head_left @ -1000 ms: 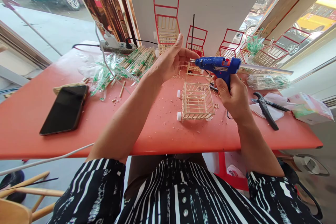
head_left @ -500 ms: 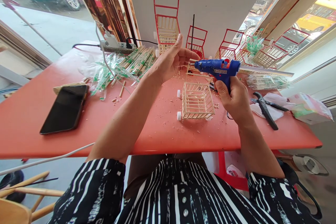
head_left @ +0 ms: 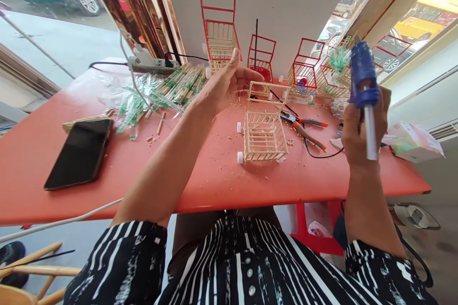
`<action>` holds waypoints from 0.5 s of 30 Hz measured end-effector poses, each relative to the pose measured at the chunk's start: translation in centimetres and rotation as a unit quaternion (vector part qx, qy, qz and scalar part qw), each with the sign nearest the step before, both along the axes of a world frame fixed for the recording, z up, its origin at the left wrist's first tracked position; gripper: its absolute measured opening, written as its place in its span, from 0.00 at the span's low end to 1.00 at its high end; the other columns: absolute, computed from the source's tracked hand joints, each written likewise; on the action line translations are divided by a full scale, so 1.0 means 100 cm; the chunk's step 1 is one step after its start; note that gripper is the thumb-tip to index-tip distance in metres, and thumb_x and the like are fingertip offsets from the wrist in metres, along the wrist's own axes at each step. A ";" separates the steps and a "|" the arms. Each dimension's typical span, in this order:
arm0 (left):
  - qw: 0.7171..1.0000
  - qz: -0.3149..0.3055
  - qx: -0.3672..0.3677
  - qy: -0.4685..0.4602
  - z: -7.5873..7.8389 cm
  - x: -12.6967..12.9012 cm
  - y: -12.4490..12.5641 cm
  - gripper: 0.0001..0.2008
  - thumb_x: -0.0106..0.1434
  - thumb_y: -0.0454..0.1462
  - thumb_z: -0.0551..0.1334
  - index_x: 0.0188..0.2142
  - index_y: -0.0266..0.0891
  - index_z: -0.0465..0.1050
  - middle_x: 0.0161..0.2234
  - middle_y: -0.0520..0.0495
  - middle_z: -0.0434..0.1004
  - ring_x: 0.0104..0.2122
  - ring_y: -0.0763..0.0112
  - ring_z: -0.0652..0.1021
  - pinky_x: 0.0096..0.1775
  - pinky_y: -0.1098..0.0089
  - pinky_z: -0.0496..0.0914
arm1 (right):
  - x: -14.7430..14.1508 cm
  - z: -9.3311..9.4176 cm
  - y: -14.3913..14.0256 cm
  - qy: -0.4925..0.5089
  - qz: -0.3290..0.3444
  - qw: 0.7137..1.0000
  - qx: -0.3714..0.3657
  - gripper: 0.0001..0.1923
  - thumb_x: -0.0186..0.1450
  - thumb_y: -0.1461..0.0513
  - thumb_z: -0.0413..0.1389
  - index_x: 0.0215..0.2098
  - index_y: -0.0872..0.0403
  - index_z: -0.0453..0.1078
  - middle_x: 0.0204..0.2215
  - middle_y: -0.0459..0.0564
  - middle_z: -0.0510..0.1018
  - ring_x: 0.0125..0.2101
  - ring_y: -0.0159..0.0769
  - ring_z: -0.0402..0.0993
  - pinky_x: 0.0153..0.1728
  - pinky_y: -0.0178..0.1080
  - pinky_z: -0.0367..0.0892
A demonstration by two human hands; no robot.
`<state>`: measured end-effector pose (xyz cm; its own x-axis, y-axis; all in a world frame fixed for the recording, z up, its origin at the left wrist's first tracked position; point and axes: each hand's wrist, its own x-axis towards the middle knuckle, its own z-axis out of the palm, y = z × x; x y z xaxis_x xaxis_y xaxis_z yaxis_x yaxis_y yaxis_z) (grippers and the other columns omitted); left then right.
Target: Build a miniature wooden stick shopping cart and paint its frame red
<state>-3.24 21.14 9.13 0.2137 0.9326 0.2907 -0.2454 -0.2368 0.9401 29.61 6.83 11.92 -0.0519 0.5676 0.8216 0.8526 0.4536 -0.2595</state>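
Note:
A small cart of bare wooden sticks with white wheels stands on the red table, its upright handle frame at the far end. Beside that frame's left upright is my left hand, thumb raised and fingers stretched out; I cannot tell whether the fingertips touch the stick. My right hand grips a blue hot glue gun at the right, held above the table with its nozzle up and away from me. A clear glue stick pokes out of its rear. Orange-handled pliers lie just right of the cart.
Red-framed stick carts, one tall, line the back. Wrapped chopsticks and plastic wrappers lie at the left, near a power strip. A phone rests at front left, a tissue pack at the right. Wood crumbs dot the table.
My right hand has swung the glue gun away from the cart's handle frame, to the right, turning its nozzle upward. The pliers are now uncovered. My left hand stays by the frame.

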 end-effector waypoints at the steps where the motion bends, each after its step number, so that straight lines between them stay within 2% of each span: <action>1: 1.000 0.009 -0.001 0.004 0.000 0.000 0.000 0.37 0.73 0.69 0.59 0.38 0.39 0.87 0.35 0.41 0.86 0.43 0.51 0.91 0.40 0.59 0.83 | 0.017 -0.005 0.002 -0.033 -0.019 0.999 0.015 0.31 0.79 0.47 0.53 0.77 0.42 0.67 0.60 0.63 0.76 0.63 0.60 0.76 0.65 0.65 0.71; 2: 1.000 0.012 -0.003 0.009 0.000 0.000 -0.001 0.37 0.72 0.70 0.59 0.38 0.40 0.87 0.35 0.41 0.86 0.43 0.51 0.91 0.40 0.58 0.83 | 0.033 -0.012 0.004 -0.057 -0.035 0.998 0.004 0.30 0.79 0.49 0.53 0.78 0.39 0.66 0.62 0.64 0.76 0.64 0.60 0.75 0.65 0.64 0.71; 4: 1.000 0.003 -0.014 0.017 0.000 0.000 -0.002 0.37 0.72 0.70 0.59 0.38 0.41 0.87 0.35 0.41 0.87 0.43 0.51 0.90 0.40 0.58 0.83 | 0.062 -0.029 0.006 -0.095 -0.068 0.993 -0.014 0.32 0.78 0.51 0.55 0.78 0.40 0.66 0.59 0.65 0.77 0.60 0.62 0.77 0.62 0.66 0.74; 7: 0.999 -0.008 -0.037 0.015 0.002 -0.002 -0.006 0.35 0.73 0.68 0.59 0.39 0.41 0.87 0.36 0.40 0.87 0.43 0.53 0.89 0.42 0.58 0.83 | 0.090 -0.056 0.005 -0.140 -0.101 0.977 -0.126 0.34 0.77 0.52 0.54 0.80 0.41 0.63 0.59 0.66 0.78 0.61 0.64 0.76 0.64 0.69 0.72; 10: 0.999 0.012 -0.050 0.008 0.002 -0.004 -0.009 0.34 0.73 0.67 0.60 0.40 0.41 0.86 0.37 0.39 0.88 0.43 0.55 0.88 0.43 0.58 0.82 | 0.101 -0.077 0.006 -0.161 -0.118 0.960 -0.197 0.34 0.76 0.53 0.55 0.78 0.49 0.64 0.59 0.66 0.79 0.61 0.63 0.77 0.65 0.68 0.73; 15: 0.997 0.049 -0.063 0.003 -0.001 -0.008 -0.010 0.36 0.73 0.69 0.58 0.44 0.41 0.86 0.35 0.40 0.87 0.41 0.57 0.88 0.42 0.61 0.82 | 0.098 -0.096 0.015 -0.183 -0.129 0.946 -0.234 0.35 0.74 0.54 0.56 0.77 0.55 0.66 0.60 0.68 0.79 0.60 0.62 0.77 0.66 0.66 0.72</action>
<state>-4.01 20.18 9.01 0.1222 0.9780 0.1690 -0.2206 -0.1392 0.9654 39.44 8.32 2.35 -0.0952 0.8977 0.4302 0.9908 0.1274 -0.0465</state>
